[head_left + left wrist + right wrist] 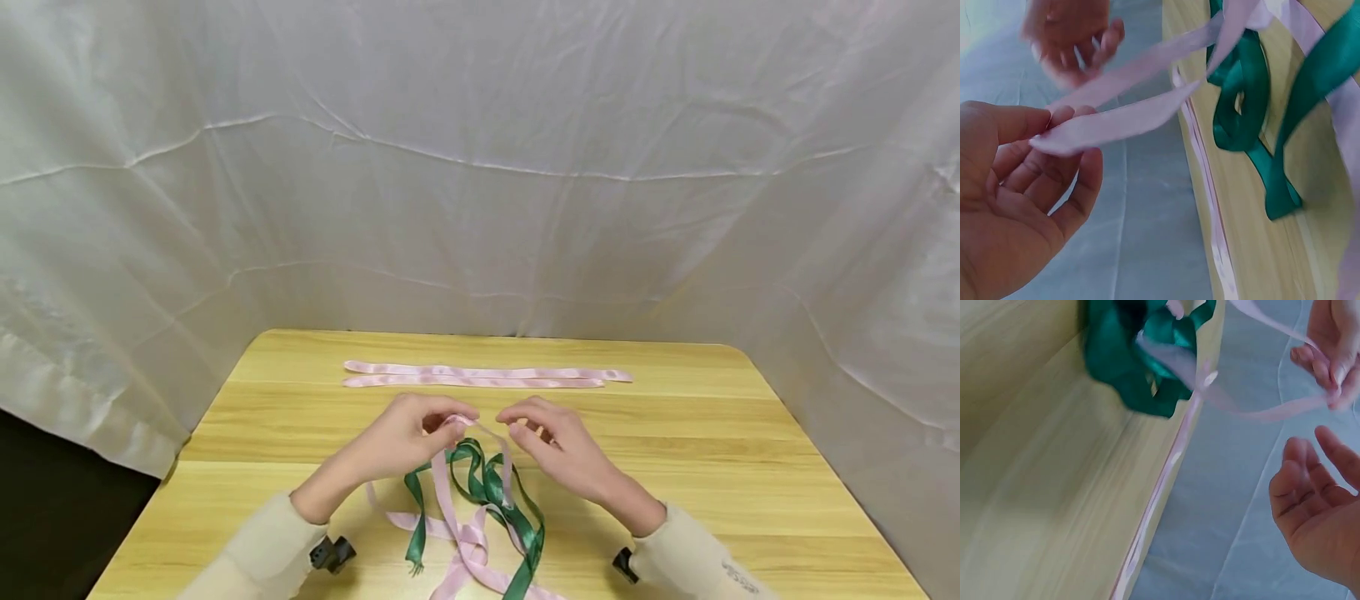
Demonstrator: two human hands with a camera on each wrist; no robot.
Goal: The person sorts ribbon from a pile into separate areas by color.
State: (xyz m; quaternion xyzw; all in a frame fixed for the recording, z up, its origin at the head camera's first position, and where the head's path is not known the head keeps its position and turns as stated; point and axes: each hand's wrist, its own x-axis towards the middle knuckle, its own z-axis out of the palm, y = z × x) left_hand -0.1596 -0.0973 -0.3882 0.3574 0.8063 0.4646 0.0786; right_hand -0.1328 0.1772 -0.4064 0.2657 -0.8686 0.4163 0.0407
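At the far left of the head view, which alone takes in your sleeves, your left sleeve (255, 546) reaches over the counter (697, 433) with a black device (332, 554) beneath its cuff. Next comes your left hand (401, 435), pinching a pink ribbon (442, 487) between thumb and fingers. From above, your hand covers much of that grip; the left wrist view shows the ribbon's narrow end at your fingertips, with two lengths trailing off toward the heap.

Below and between your hands, the pink ribbon drops into loose loops on the counter, tangled with green ribbon (491, 483). Only the head view shows the green ribbon's frayed end, to the left of the pile. Behind them, two pink strips (480, 382) lie straight and side by side; both wrist views catch them only as a thin line near the counter's edge.

To the right, your right hand (562, 450) is held near the ribbon, its back toward the head camera. The right wrist view shows what that angle hides: the palm is bare, the fingers loosely bent and apart from the thumb, holding nothing. Last comes your right sleeve (693, 558), with dark print near the bottom edge.
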